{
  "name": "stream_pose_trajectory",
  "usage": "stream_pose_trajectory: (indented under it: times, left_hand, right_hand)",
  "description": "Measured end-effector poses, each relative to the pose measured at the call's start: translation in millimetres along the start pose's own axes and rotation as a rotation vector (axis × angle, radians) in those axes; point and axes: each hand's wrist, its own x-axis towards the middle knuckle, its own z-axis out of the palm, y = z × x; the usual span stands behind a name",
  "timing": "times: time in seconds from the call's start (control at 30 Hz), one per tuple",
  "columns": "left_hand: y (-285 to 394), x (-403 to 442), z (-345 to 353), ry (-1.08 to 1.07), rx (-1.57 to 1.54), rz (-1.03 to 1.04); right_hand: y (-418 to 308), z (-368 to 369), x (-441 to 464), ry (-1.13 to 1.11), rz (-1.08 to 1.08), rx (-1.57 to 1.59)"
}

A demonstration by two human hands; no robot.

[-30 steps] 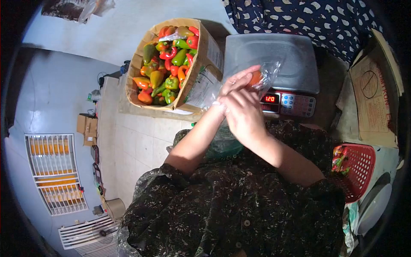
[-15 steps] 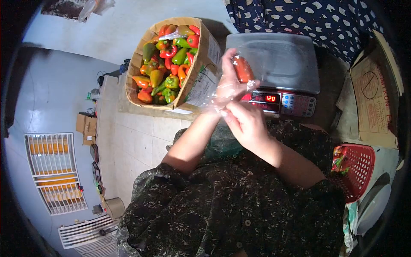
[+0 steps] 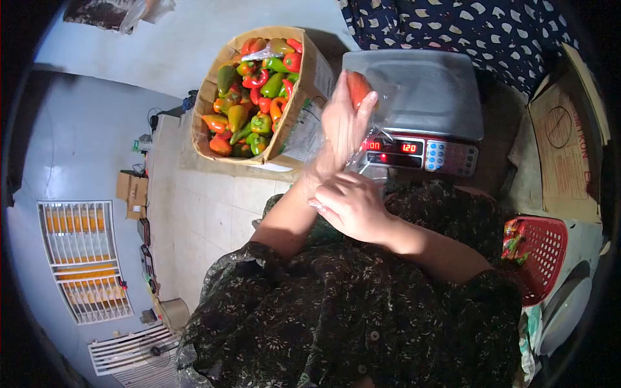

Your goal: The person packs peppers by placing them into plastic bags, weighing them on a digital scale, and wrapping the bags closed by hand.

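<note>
Inside a clear plastic bag [image 3: 381,103], my left hand [image 3: 346,119] holds a red pepper [image 3: 358,89] between thumb and fingers. The bag reaches down over the wrist. My right hand [image 3: 349,205] pinches the bag's edge beside the left wrist. Both hands are in front of a digital scale [image 3: 420,97], whose red display reads 1.20. Left of the hands, a tall open carton [image 3: 310,97] is full of red, green and orange peppers [image 3: 237,118].
A red perforated basket [image 3: 546,258] with small colourful packets stands at the right, below an open cardboard box [image 3: 563,149]. Dark patterned cloth [image 3: 453,26] hangs behind the scale. A white barred window [image 3: 84,258] is at the left.
My right hand has moved down along the left wrist, pulling the bag's edge with it. My left hand has turned and risen, the red pepper still in it. More of the scale's display shows.
</note>
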Motion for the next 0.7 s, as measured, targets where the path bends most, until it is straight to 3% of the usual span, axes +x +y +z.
stream_pose_trajectory:
  times: [0.13,0.3,0.4,0.43,0.53,0.6,0.7]
  left_hand:
    - [-27,11,28,0.0,0.337,0.123]
    - [-36,21,42,-0.304,0.275,0.305]
    - [-23,26,44,-0.211,0.496,0.405]
    - [-20,32,42,-0.123,0.401,0.449]
    - [-10,43,38,-0.069,0.339,0.373]
    - [-11,48,46,-0.127,0.362,0.33]
    - [-23,47,58,-0.333,0.145,0.092]
  right_hand:
    - [1,2,-1,-0.011,0.06,-0.102]
    - [5,-1,3,0.074,0.131,-0.071]
    - [4,-7,8,0.069,0.183,-0.045]
    - [6,-10,11,0.034,0.185,-0.084]
    - [12,-10,13,0.047,0.164,-0.113]
    - [17,-12,15,0.059,0.197,-0.088]
    - [20,-15,14,0.07,0.261,-0.039]
